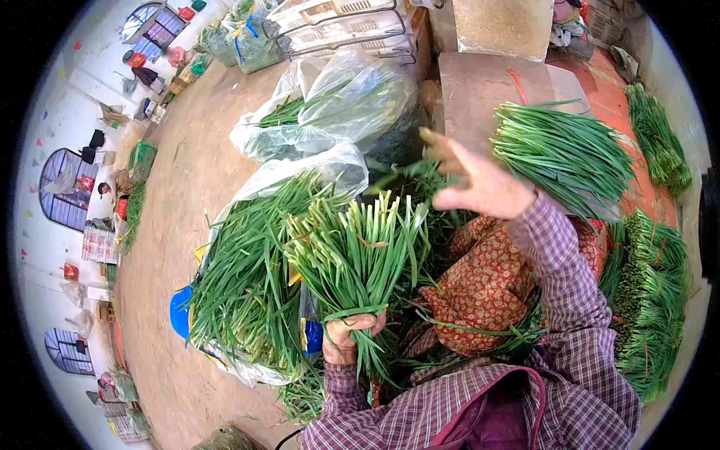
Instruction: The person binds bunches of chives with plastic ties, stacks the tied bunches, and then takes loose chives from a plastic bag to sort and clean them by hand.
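My left hand (352, 336) is wrapped round the lower part of a bunch of garlic chives (367, 259), whose pale cut ends fan out upward. My right hand (480, 180) is raised in the air to the upper right of that bunch. Its fingers are apart, a little blurred, and hold nothing. Just left of the held bunch, an open sack (255, 285) is heaped with loose chives. A neat pile of chives (562, 154) lies on a board (472, 90), to the right of my right hand. A red flowered cloth (484, 289) covers my lap, with stray leaves on it.
A clear plastic bag (352, 105) of more greens lies ahead on the brown floor (191, 135). Tied bundles of chives (652, 300) line the right side. White crates (341, 26) are stacked at the back. Bags and baskets stand along the left wall.
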Demonstrator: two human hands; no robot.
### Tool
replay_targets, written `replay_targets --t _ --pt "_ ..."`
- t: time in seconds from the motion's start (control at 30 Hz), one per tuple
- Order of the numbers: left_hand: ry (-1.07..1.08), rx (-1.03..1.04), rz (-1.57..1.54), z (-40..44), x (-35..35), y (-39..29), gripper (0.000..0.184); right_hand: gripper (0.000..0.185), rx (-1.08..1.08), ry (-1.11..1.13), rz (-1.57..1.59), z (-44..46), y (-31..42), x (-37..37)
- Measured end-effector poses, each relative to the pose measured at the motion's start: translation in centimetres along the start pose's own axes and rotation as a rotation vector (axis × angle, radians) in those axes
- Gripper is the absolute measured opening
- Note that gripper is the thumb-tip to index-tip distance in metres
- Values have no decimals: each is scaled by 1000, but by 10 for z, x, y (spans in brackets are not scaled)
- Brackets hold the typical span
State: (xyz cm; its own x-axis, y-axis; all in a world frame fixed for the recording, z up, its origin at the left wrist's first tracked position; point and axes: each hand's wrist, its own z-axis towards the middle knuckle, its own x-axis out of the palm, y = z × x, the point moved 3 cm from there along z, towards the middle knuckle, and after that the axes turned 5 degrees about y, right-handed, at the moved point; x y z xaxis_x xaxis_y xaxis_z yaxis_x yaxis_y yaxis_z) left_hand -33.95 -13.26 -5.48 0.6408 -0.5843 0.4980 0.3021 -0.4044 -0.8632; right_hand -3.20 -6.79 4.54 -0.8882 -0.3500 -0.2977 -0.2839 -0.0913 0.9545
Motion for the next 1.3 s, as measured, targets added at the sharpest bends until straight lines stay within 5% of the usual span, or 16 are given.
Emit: replay_targets --t 0.07,0.17,0.23,0.33,0.43,0.6,0.73,0.87,1.03,1.1,1.2,1.3 --pt "-95 1 3 -4 9 -8 31 121 -18 169 379 -7 -10 30" --pt "-118 -16 34 -6 11 -10 30 118 -209 152 276 0 -38 85" --pt "-199 -70 142 -7 17 -10 37 101 -50 170 359 -7 -18 91" --pt "-153 -79 161 -11 14 -7 35 67 -240 100 -38 0 -26 84" --pt "-35 -96 83 -22 -4 -1 30 33 120 223 50 -3 -15 43" --pt "-62 -115 86 -47 -31 12 30 35 178 -180 124 -14 -4 -27" --pt "-175 -201 94 -48 -24 9 25 42 165 -237 -6 -11 -17 -42" --pt "-294 -255 201 -44 -12 -3 23 68 -231 -58 -600 -17 27 14" --pt "-416 -273 293 -41 5 -12 48 89 -294 172 -452 17 35 43" --pt "-336 -221 357 -38 6 -12 66 83 -345 304 -430 25 32 60" --pt "-314 -150 492 -34 13 -12 59 44 -303 475 -297 33 15 77" --pt "-204 -145 646 -32 18 -17 48 28 -208 311 -163 34 8 66"
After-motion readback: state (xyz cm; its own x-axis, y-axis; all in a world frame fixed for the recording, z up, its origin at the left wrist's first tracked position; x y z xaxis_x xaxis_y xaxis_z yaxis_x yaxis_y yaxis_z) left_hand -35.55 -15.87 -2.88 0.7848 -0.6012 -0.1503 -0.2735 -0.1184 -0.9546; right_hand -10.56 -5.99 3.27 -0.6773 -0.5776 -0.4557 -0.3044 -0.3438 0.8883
